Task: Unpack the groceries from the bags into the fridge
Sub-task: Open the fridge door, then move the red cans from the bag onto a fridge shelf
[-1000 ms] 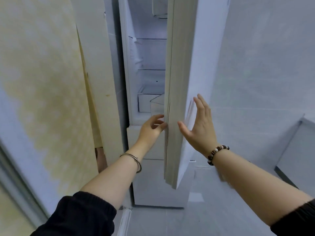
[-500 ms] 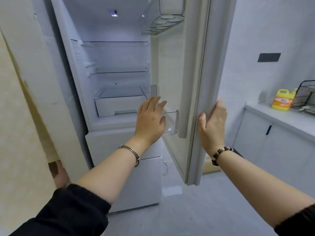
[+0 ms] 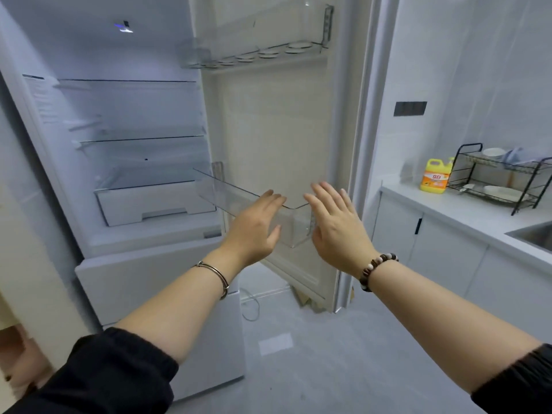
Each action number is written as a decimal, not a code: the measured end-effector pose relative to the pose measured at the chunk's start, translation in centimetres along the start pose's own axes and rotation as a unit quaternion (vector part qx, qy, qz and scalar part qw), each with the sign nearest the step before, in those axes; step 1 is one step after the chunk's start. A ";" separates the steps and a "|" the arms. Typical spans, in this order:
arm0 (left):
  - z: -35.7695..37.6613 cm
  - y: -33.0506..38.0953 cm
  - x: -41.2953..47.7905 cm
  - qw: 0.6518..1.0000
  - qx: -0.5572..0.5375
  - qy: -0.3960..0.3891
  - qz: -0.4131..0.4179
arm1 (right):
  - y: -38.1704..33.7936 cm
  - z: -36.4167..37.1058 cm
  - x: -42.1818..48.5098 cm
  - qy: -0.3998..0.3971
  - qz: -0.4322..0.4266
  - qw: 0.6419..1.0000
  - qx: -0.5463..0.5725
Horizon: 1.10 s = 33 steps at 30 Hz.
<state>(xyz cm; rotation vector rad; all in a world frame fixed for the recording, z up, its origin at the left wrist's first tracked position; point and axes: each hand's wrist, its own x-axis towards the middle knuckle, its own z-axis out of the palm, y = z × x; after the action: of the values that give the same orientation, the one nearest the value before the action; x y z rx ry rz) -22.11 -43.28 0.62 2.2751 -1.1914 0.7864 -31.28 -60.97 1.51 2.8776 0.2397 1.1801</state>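
The white fridge (image 3: 125, 264) stands with its upper door (image 3: 277, 130) swung wide to the right. Inside are bare glass shelves (image 3: 140, 140) and a white drawer (image 3: 155, 204). A clear door bin (image 3: 227, 189) juts from the door's inner side. My left hand (image 3: 254, 228) and my right hand (image 3: 337, 225) hover in front of that bin, fingers straight and spread, holding nothing. No grocery bags show in the head view.
A white counter (image 3: 466, 210) runs along the right wall with a yellow detergent bottle (image 3: 434, 176), a black dish rack (image 3: 501, 177) with plates, and a sink (image 3: 534, 234). Cabinets sit below it. Grey floor tiles (image 3: 313, 354) lie in front of the fridge.
The fridge door has swung from nearly edge-on to wide open. My right hand has let go of the door's edge, and both hands now float open before the door bin.
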 end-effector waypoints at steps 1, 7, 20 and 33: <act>0.4 -0.2 0.5 1.000 0.021 0.000 0.003 | 0.3 0.2 0.1 -0.023 0.001 1.000 -0.001; 2.5 -2.7 4.1 0.997 0.078 -0.024 -0.009 | 1.1 1.9 2.6 -0.091 0.034 0.995 -0.033; 4.7 -8.5 10.1 0.993 -0.020 0.017 0.114 | 2.1 5.3 6.5 -0.032 0.137 0.972 -0.186; 5.9 -8.9 8.4 0.977 -0.045 0.121 0.170 | -0.1 5.0 5.5 0.010 0.145 0.967 -0.210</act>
<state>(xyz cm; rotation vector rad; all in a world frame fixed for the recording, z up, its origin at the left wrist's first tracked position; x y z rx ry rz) -9.07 -47.17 0.70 1.8613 -1.4839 1.0757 -23.92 -59.88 1.81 2.5797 -0.3982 1.1282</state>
